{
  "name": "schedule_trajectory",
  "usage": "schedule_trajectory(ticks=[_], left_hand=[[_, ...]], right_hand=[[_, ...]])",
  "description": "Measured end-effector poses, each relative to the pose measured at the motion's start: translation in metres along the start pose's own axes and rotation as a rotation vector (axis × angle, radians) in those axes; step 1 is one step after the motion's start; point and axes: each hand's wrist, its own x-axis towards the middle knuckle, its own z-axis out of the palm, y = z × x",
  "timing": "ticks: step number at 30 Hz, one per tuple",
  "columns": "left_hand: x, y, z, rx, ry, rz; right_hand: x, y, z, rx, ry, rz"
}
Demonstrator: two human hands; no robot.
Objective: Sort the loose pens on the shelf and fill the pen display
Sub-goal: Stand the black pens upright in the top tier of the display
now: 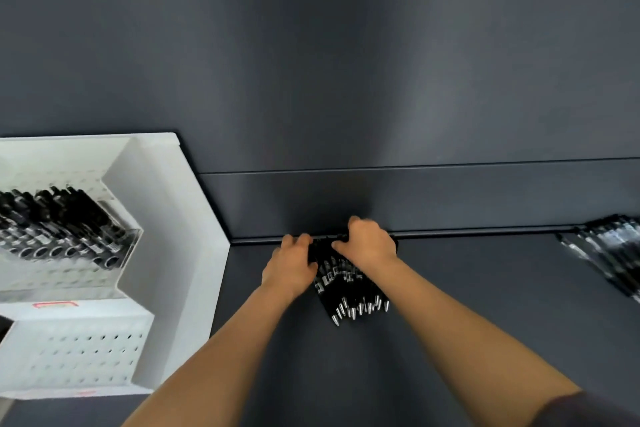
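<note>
A bundle of black pens (349,291) with silver tips lies on the dark grey shelf (467,305), tips pointing toward me, back ends against the shelf's rear wall. My left hand (291,267) grips the bundle from its left side, fingers curled round the pens. Over the bundle's far end my right hand (369,243) curls from the top and right. The white pen display (156,218) stands at the left, with a clear holder of black pens (59,225) in its upper tier.
A second pile of black pens (609,253) lies at the shelf's right edge, blurred. The display's lower white perforated tier (79,357) sits near me at the left. The dark rear wall (346,80) rises behind the shelf.
</note>
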Motion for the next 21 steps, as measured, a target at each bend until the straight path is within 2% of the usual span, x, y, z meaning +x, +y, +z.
schedule_trajectory(ticks=[5,10,16,21], left_hand=[[0.014,-0.006,0.011,-0.07,-0.02,-0.078],[0.022,-0.002,0.016,-0.082,-0.023,-0.049],[0.021,-0.007,0.013,-0.234,0.021,-0.084],[0.021,-0.016,0.001,-0.366,0.072,-0.081]], right_hand=[[0.006,-0.012,0.016,-0.124,-0.011,0.032],[0.011,-0.015,0.021,-0.127,-0.017,0.067],[0.012,-0.016,0.018,0.023,-0.006,0.081],[0.011,-0.01,0.011,0.28,0.013,0.038]])
